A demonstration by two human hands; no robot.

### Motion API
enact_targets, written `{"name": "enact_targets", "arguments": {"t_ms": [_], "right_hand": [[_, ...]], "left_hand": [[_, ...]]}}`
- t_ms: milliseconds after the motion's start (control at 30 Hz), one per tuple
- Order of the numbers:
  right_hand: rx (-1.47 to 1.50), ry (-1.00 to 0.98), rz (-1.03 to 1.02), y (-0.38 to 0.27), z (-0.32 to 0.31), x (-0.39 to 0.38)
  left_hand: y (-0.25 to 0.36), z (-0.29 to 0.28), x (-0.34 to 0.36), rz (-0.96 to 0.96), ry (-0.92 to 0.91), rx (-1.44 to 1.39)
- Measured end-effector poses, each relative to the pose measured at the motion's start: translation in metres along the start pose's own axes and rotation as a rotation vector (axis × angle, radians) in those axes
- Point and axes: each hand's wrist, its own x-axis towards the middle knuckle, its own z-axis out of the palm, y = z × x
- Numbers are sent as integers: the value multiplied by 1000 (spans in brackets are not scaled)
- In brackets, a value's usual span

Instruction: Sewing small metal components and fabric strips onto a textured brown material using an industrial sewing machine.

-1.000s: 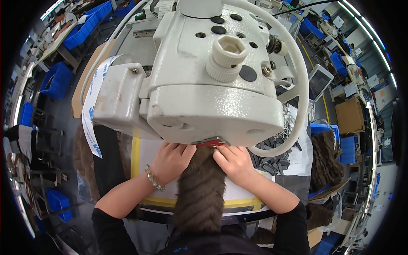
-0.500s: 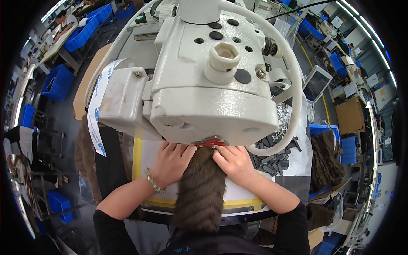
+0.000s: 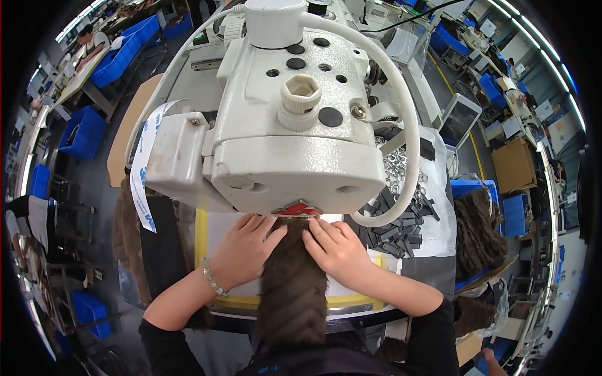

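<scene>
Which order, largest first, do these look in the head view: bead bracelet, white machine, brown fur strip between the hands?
1. White machine, clearly largest, though nearness may enlarge it
2. Brown fur strip
3. Bead bracelet

Looks down and forward from head height, fisheye-wide, with a white machine (image 3: 295, 172) close in front and below.

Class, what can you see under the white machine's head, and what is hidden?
The fur runs under the head, between the left hand and right hand. Its far end and whatever it meets there are covered.
</scene>
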Motion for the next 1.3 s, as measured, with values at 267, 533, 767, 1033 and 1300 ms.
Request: {"name": "enact_targets", "arguments": {"t_ms": [267, 533, 767, 1033, 1300], "right_hand": [[34, -125, -91, -31, -19, -23], [41, -112, -26, -39, -21, -25], [43, -135, 9, -41, -20, -30], [54, -116, -19, -27, -29, -29], [73, -11, 691, 92, -36, -53]], "left_hand": [[18, 1, 23, 294, 45, -35], [7, 35, 30, 266, 54, -47], [8, 27, 22, 239, 31, 16], [11, 28, 14, 284, 54, 54], [21, 23, 8, 271, 41, 148]]}}
